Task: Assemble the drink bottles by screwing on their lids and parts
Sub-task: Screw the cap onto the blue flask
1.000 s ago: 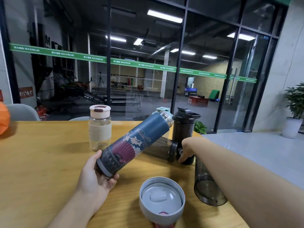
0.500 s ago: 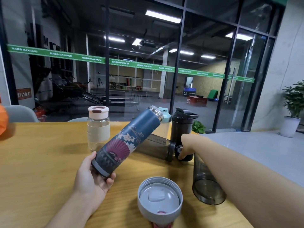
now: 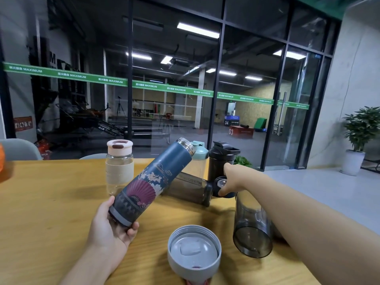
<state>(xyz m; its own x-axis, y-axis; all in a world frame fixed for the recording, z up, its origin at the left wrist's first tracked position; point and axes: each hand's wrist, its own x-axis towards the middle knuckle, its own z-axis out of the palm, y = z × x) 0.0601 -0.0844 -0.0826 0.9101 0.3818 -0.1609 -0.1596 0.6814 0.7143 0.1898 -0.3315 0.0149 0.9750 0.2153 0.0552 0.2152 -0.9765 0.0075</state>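
Blue flask (image 3: 153, 182) in left hand (image 3: 112, 225), apparently lidless.

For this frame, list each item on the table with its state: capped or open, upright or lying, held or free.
Blue flask: uncapped, tilted, held at its base by left hand.
Small dark cap: on the table, gripped by right hand.
Clear bottle: upright, lid on.
Black shaker: upright, lid on.
Smoky bottle: lying on its side.
Smoky cup: no lid, tilted.
Grey lid: upside down.
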